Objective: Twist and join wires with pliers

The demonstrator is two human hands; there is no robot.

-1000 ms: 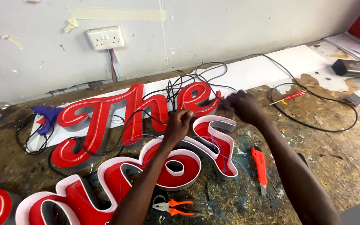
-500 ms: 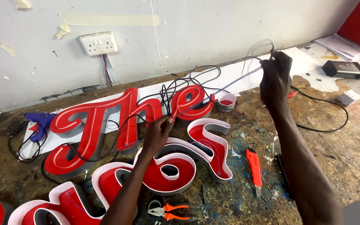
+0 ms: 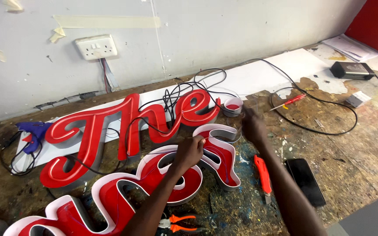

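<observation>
A small round cup (image 3: pixel 232 106) stands on the workbench (image 3: pixel 351 148), just past the last letter of the top red word (image 3: pixel 123 126). It looks red inside, but what is in it cannot be made out.

The big red sign letters with white edges (image 3: pixel 154 183) lie open side up like shallow trays. Thin wires run along inside them.

The left hand (image 3: pixel 189 151) rests on the white edge of a curly letter. Its fingers are bent in tight and pinch a thin wire (image 3: pixel 222 139). The wire goes from this hand across to the right hand (image 3: pixel 253 126), so it lies between the two hands, just above the curly letter.

The right hand is closed narrow on the other end of the wire, near the small cup.

Black cables (image 3: pixel 316 102) loop over the bench behind the hands. An orange knife (image 3: pixel 262 174) and a black phone (image 3: pixel 305 181) lie beside the right arm. Orange pliers (image 3: pixel 176 223) lie under the left arm. A blue glue gun (image 3: pixel 33 133) sits far to the left.
</observation>
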